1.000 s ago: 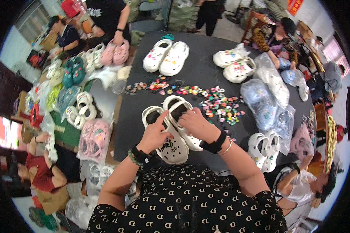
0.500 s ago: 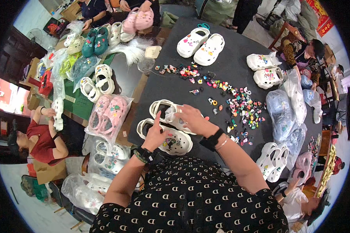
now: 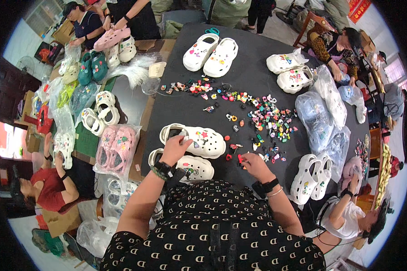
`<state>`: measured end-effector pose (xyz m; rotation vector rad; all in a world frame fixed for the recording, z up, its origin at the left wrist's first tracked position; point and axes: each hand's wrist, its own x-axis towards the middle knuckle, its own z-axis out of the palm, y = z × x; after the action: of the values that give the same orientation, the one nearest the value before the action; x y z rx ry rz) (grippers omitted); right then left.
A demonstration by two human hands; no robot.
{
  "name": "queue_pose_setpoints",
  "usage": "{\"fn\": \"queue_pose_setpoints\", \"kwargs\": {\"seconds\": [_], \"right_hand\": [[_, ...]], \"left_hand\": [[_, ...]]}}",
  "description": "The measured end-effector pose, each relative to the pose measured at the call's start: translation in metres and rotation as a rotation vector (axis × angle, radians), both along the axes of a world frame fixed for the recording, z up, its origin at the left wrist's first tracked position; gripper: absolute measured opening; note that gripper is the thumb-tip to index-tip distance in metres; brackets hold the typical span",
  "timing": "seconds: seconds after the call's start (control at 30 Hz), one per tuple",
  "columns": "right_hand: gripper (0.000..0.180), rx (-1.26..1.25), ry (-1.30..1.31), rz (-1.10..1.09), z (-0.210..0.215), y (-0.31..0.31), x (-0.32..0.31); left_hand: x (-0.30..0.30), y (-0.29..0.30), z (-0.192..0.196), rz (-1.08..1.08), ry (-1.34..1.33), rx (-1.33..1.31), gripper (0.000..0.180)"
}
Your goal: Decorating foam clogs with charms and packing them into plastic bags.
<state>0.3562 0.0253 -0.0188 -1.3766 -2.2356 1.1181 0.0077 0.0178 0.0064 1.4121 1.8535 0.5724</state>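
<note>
While under left grip (image 3: 176, 151) — white clog (image 3: 206, 142)

The right hand (image 3: 257, 166) no longer covers the farther white clog (image 3: 206, 142); it is now down on the bench (image 3: 178, 108) at the small red charms (image 3: 241, 158). The clog's decorated top lies uncovered, with only the left hand (image 3: 175, 151) at its opening.
</note>
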Motion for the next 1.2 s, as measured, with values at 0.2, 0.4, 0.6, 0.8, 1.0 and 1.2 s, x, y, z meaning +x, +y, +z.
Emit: {"fn": "queue_pose_setpoints", "kwargs": {"seconds": [0.2, 0.4, 0.6, 0.8, 1.0, 1.2], "right_hand": [[0.02, -0.052, -0.095, -0.009, -0.002, -0.025, 0.008], [0.02, -0.039, -0.084, 0.023, -0.007, -0.033, 0.011], [0.02, -0.038, -0.152, 0.056, -0.008, -0.028, 0.008], [0.02, -0.028, -0.123, 0.03, -0.008, -0.03, 0.01], [0.02, -0.026, -0.104, 0.028, -0.009, -0.029, 0.01], [0.02, -0.036, -0.139, 0.039, -0.007, -0.018, 0.009]], "left_hand": [[0.014, 0.024, -0.004, -0.097, 0.149, -0.071, 0.065], [0.002, 0.037, -0.037, 0.004, 0.017, -0.21, 0.06], [0.01, 0.034, -0.047, 0.245, -0.418, -0.164, 0.046], [0.02, 0.032, -0.048, 0.407, -0.586, -0.189, 0.037], [0.024, 0.039, -0.039, 0.372, -0.484, -0.197, 0.033], [0.028, 0.037, -0.041, 0.329, -0.276, -0.129, 0.038]]}}
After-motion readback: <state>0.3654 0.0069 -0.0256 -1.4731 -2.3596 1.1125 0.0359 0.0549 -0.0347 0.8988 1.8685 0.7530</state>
